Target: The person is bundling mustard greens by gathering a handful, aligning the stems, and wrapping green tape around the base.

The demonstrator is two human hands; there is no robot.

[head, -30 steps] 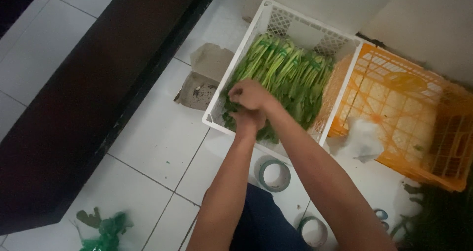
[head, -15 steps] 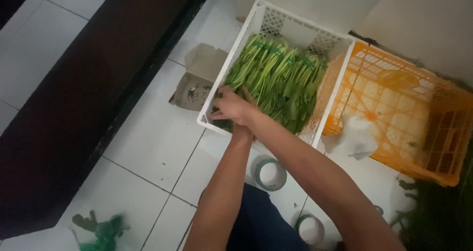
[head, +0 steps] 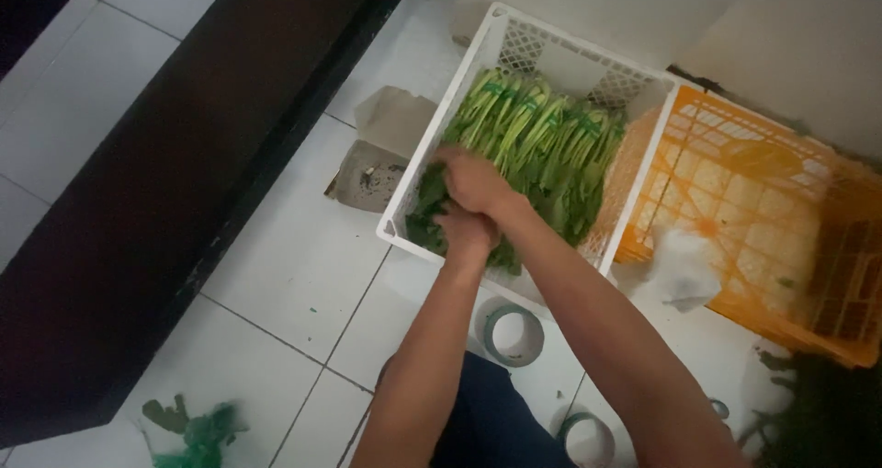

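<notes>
1. both hands are down in the white crate (head: pixel 432 169) at upper middle of the frame, working the leafy greens (head: pixel 542 146) that fill it.
2. left hand (head: pixel 466 232) sits lower, at the crate's near corner, fingers curled tight into the dark leaves.
3. right hand (head: pixel 476 183) is just above it, touching it, fingers bent down onto the bunch. can't tell how hard it's gripping tbh.
4. orange crate (head: pixel 753 202) butts against the white one on the right.
5. two tape rolls (head: pixel 513 334) lie on the white tile at lower middle, and an open cardboard box (head: pixel 378 160) sits left of the white crate.
</notes>
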